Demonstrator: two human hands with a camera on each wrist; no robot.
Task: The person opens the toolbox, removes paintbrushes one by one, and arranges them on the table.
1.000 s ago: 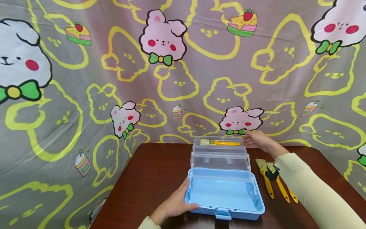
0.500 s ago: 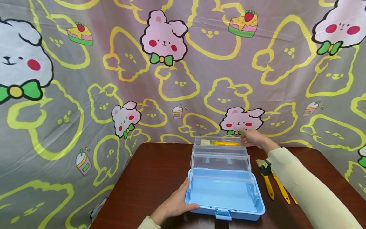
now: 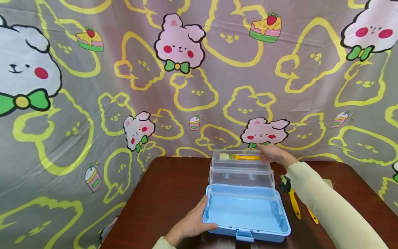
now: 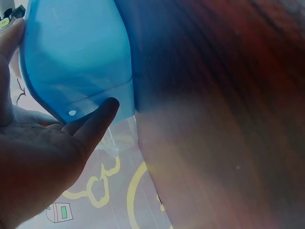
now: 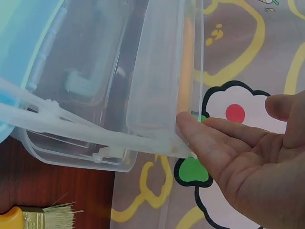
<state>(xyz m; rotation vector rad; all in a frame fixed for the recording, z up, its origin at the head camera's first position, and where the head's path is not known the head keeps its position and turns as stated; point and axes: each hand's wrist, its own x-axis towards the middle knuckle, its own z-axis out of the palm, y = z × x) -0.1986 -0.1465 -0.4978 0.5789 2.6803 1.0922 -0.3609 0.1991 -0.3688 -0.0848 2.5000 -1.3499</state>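
Note:
A light-blue storage box [image 3: 245, 212] stands on the table with its clear folding trays [image 3: 240, 176] raised behind it. In the top tray lies a paintbrush [image 3: 239, 157] with a yellow handle and pale bristles. My left hand [image 3: 194, 221] rests against the box's near left corner, thumb at the front rim and straight fingers along the side wall. At the right end of the top tray is my right hand [image 3: 275, 155]. In the right wrist view its extended fingertips [image 5: 183, 118] meet the tray's corner near the orange-looking brush handle, with the thumb held apart.
More yellow-handled paintbrushes [image 3: 294, 206] lie on the table right of the box, partly covered by the right sleeve [image 3: 329, 197]. A patterned curtain [image 3: 174, 131] hangs behind the dark wooden table [image 3: 161, 193]. A blue latch [image 3: 244, 236] projects from the box's front.
My right hand has moved left to the end of the top tray, its sleeve now covering more of the loose brushes. The left hand and box keep their places.

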